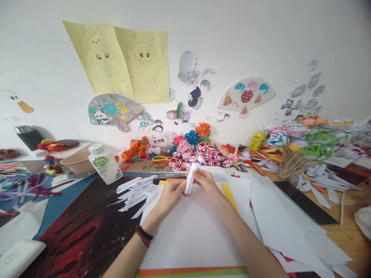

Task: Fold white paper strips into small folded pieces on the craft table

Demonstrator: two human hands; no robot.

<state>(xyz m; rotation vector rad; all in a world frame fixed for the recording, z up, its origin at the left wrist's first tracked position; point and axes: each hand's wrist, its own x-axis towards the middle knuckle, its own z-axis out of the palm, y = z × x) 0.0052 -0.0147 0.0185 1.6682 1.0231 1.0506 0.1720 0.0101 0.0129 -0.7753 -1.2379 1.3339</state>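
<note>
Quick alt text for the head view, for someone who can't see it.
The left hand and right hand hold a folded white paper strip above a large white sheet. More white strips lie to the left, and red-and-white flowers sit behind.

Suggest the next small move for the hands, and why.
Probably press the narrow, folded white paper strip flatter: the left hand and right hand both hold it upright, and its layers look slightly apart.

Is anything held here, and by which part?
Folded white paper: the left hand grips its lower end, the right hand its right edge higher up.
</note>
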